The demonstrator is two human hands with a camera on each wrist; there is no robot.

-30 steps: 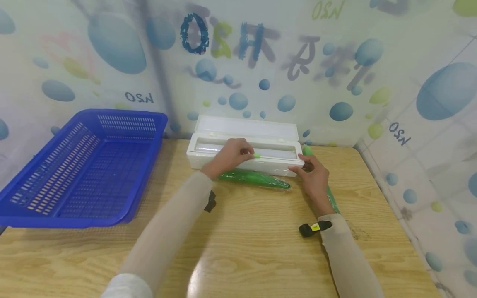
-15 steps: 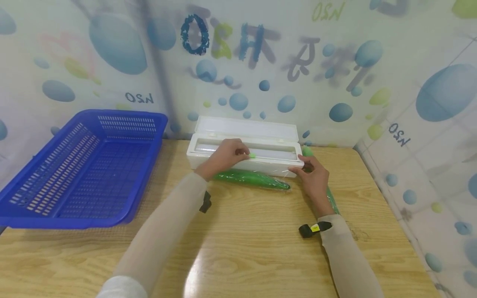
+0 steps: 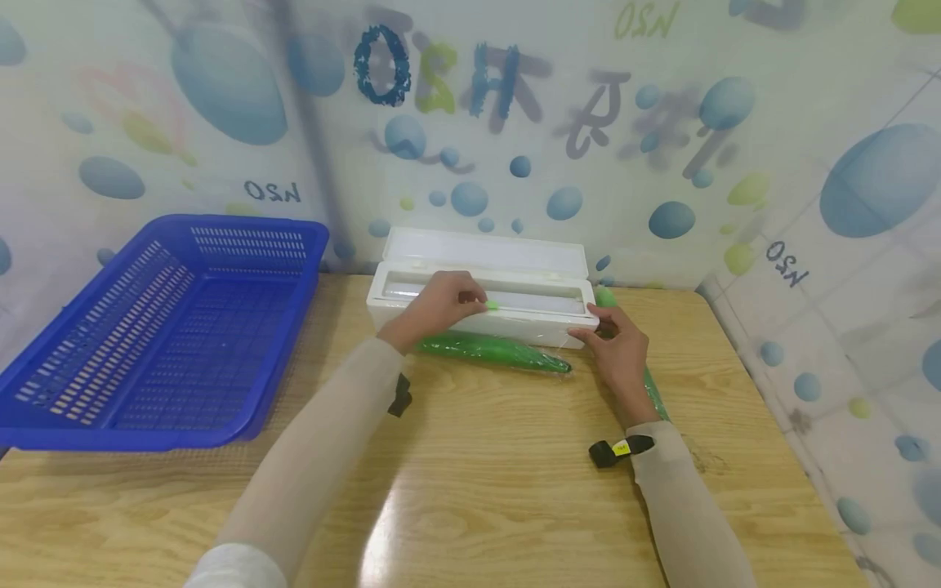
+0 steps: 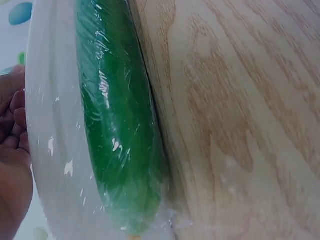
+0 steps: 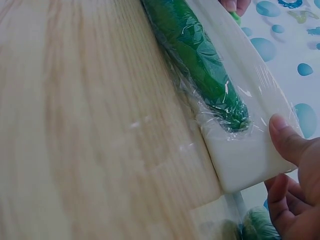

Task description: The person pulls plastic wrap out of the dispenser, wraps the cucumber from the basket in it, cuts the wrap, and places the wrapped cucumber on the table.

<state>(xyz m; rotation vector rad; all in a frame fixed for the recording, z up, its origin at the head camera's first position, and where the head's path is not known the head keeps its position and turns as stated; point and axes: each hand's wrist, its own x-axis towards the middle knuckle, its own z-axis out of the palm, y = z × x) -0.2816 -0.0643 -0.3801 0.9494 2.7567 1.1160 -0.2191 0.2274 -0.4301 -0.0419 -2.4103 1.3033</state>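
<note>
A white cling film dispenser [image 3: 529,327] stands near the wall with its lid tipped back and a film roll inside. My left hand [image 3: 441,300] pinches the small green slide cutter [image 3: 492,305] on the dispenser's front rim. At the right end, my right hand [image 3: 621,347] grips the dispenser's corner, with the thumb [image 5: 285,135] on its front face in the right wrist view. A green cucumber [image 3: 500,351] under clear film lies along the dispenser's front; film clings round it in the left wrist view. Another cucumber [image 3: 655,398], partly hidden, lies beyond my right hand.
A blue slotted plastic basket [image 3: 287,359] sits on the left of the wooden table [image 3: 500,490]. Behind the dispenser rises a wall [image 3: 470,163] covered with blue dots and lettering. A second wall [image 3: 845,327] borders the table's right side.
My left hand has slid a short way left along the dispenser with the green slide cutter. The right hand keeps its place on the dispenser's end.
</note>
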